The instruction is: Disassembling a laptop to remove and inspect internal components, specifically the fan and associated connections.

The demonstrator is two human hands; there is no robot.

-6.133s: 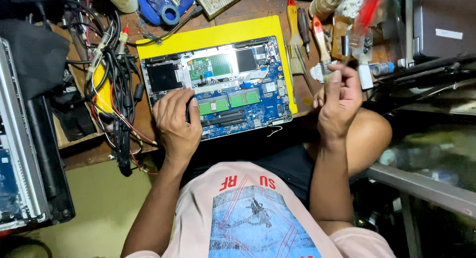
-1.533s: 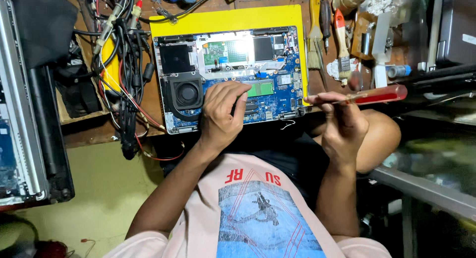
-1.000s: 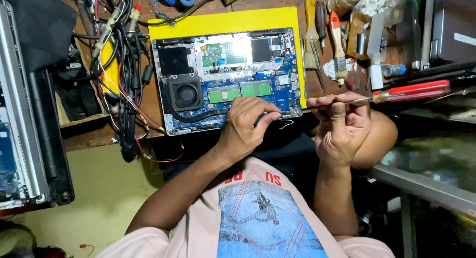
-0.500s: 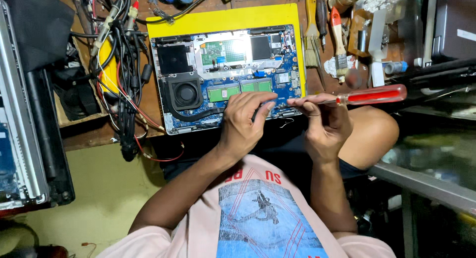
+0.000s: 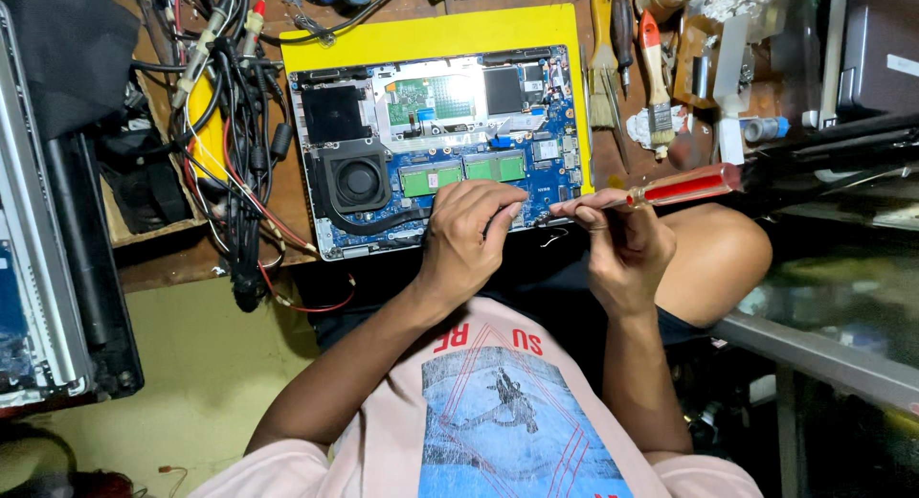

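Two hands are at work at the lower edge of an opened laptop (image 5: 436, 148), which lies base-up on a yellow mat (image 5: 431, 33) in the upper centre of the frame, on the bench (image 5: 191, 263). We find the right hand (image 5: 622, 244) pinched closed around a red-handled screwdriver (image 5: 670, 187); the shaft runs left and its tip sits at the laptop's lower right edge. The left hand (image 5: 469, 235) rests curled on the board just beside the tip, fingertips (image 5: 512, 206) bent down as if steadying a small part; whether its grip holds anything we cannot tell.

We judge the step in hand to be work on a screw at that lower right edge. The next move calls for a tip kept square in the screw head and a steady supporting finger.

Labels: a pale rectangular sticker shows on the grey case (image 5: 876, 48) at upper right. Two green memory modules (image 5: 464, 172) sit mid-board and a black round fan (image 5: 359, 180) to their left. Brushes (image 5: 603, 67) lie right of the mat; tangled cables (image 5: 235, 144) lie left.
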